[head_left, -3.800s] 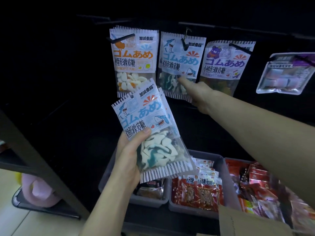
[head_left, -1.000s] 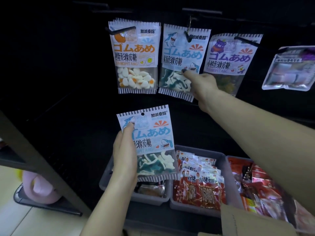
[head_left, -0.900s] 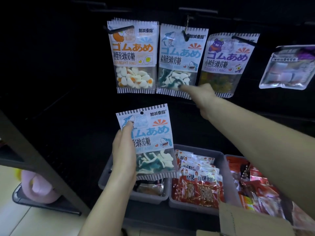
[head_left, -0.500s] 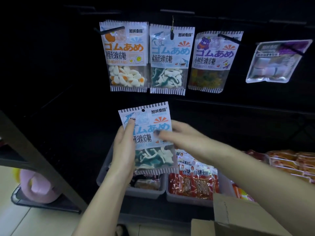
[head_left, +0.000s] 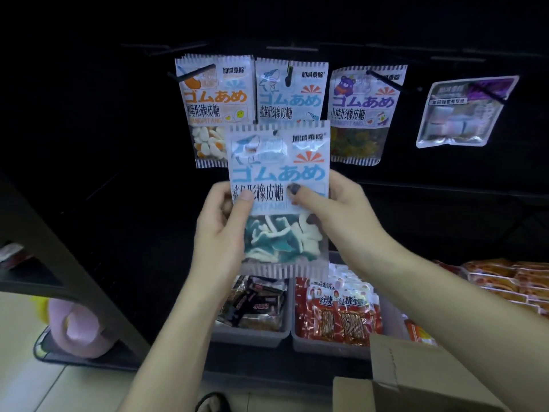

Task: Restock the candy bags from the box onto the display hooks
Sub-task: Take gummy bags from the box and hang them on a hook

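Since a moment ago the right hand has joined the left hand on the shark candy bag; each pinches one side, upright, just below the far shark-bag hook, possibly overlapping the hung bags. Cardboard box sits near right.

The light is dim and the back panel of the display reads almost black. A dark shelf frame slants down at the left. Below it shows pale tiled floor, where a pink object sits on a dark tray. Grey bins of snack packets line the lower shelf.
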`<state>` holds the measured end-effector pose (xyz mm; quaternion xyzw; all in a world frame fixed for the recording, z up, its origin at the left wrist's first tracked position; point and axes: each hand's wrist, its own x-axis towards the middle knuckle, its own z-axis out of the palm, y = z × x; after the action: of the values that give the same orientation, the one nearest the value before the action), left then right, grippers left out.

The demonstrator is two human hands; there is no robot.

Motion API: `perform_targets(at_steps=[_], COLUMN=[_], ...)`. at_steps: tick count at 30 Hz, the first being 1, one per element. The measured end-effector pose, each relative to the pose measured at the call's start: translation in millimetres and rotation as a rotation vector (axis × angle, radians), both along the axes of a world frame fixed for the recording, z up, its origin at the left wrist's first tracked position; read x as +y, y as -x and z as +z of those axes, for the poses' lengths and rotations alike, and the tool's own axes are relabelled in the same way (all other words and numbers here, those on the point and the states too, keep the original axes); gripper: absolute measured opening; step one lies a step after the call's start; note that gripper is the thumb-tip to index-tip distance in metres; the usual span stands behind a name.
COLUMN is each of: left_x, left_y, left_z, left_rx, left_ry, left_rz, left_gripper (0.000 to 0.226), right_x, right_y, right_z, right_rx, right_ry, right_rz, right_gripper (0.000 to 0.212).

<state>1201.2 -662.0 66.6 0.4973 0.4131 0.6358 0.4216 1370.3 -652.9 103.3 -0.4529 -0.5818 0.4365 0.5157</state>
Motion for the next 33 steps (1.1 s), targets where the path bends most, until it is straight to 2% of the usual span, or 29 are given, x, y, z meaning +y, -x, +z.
perform_targets(at_steps=[4, 8, 12, 18, 26, 30, 33], left_x=[7.0, 16.1, 20.9, 24.4, 24.1, 22.9, 27.1], left_y=[1.9, 3.0, 4.8, 9.1, 12.1, 10.7, 8.9], left_z=[31.9, 50.8, 55.1, 59.8, 62.8, 61.1, 60.0], left_rx=[0.094, 0.138, 0.145, 0.152, 0.175, 0.175, 0.179], left_ry=[-0.126, -0.154, -0.132, -0.084, -0.094, -0.067, -0.049], left_rz=[0.037, 0.06, 0.064, 0.068, 0.036, 0.006, 0.019], left_gripper=[0.013, 0.017, 0.015, 0.017, 0.015, 0.026, 0.023], right_x=[3.7, 12.0, 17.7, 17.5, 16.5, 15.7, 16.0], right_y=[-0.1, 2.6, 6.4, 7.1, 7.8, 5.9, 4.1], right_z=[24.5, 39.2, 44.5, 50.2, 50.0, 46.1, 48.0], right_rx=[0.061, 0.093, 0.135, 0.119, 0.136, 0.156, 0.186], right_ry=[-0.035, -0.04, 0.019, 0.057, 0.063, 0.088, 0.102], right_rz=[-0.018, -0.033, -0.023, -0.024, -0.053, -0.059, -0.045], right_gripper=[0.008, 0.011, 0.035, 0.02, 0.018, 0.019, 0.021])
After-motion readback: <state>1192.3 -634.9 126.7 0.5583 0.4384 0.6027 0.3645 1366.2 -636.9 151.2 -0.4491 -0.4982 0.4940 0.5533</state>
